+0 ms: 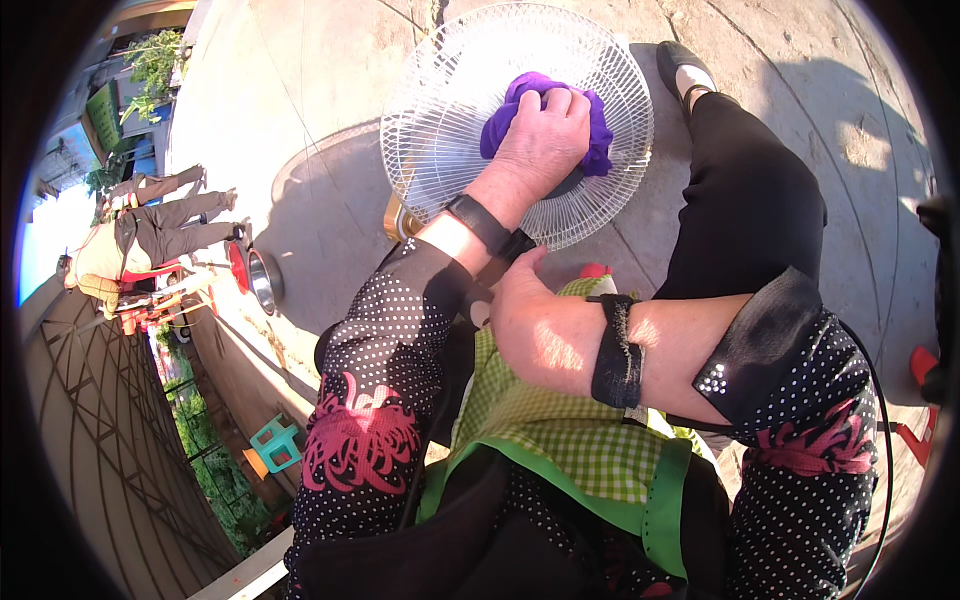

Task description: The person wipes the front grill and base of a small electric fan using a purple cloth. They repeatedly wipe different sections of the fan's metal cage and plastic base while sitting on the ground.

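Note:
My left hand point(546, 139) is closed on a crumpled purple cloth point(598, 142). It presses the cloth against the middle of a round white wire fan grille point(420, 112). Below the cloth shows part of a dark grey centre disc point(566, 184). My right hand point(529, 319) lies just under my left wrist, near the lower rim of the grille. Its fingers are mostly hidden behind the left forearm, so what they hold cannot be told. A gold-brown part point(399, 219) shows behind the grille's lower left edge. Black bands circle both wrists.
Sunlit concrete point(337, 75) surrounds the fan. My black-trousered leg point(750, 195) stretches out at the right. Leftward stand a metal basin point(264, 281), a teal plastic stool point(276, 448) and people point(142, 240). A black cable point(887, 450) hangs beside my right sleeve.

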### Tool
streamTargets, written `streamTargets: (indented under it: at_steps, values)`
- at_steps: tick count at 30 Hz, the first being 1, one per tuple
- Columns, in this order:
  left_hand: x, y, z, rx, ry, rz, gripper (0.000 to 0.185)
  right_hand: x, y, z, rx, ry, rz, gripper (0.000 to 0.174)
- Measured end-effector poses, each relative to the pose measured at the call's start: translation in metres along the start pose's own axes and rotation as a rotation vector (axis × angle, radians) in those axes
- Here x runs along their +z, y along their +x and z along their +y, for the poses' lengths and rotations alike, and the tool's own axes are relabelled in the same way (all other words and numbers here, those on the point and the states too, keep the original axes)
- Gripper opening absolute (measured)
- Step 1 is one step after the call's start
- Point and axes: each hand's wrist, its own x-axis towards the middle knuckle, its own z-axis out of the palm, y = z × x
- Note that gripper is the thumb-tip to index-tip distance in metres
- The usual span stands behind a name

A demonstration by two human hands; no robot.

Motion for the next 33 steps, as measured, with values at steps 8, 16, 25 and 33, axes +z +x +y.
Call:
streamTargets:
  at_steps: [8, 16, 25, 33]
  values:
    - [0.006, -0.016, 0.031, 0.061, -0.102, 0.002, 0.018, 0.004, 0.008, -0.001, -0.041, 0.030, -0.050, 0.062]
    - [-0.006, -0.041, 0.044, 0.084, -0.235, -0.129, 0.013, -0.001, -0.007, 0.004, -0.069, 0.059, -0.064, 0.058]
    - [-0.023, -0.100, 0.037, 0.078, -0.363, -0.406, 0.013, 0.000, -0.005, 0.006, -0.032, -0.009, -0.074, 0.058]
    - [-0.036, -0.123, -0.037, 0.059, -0.192, -0.286, 0.010, 0.021, -0.012, -0.013, 0.130, -0.089, 0.179, 0.045]
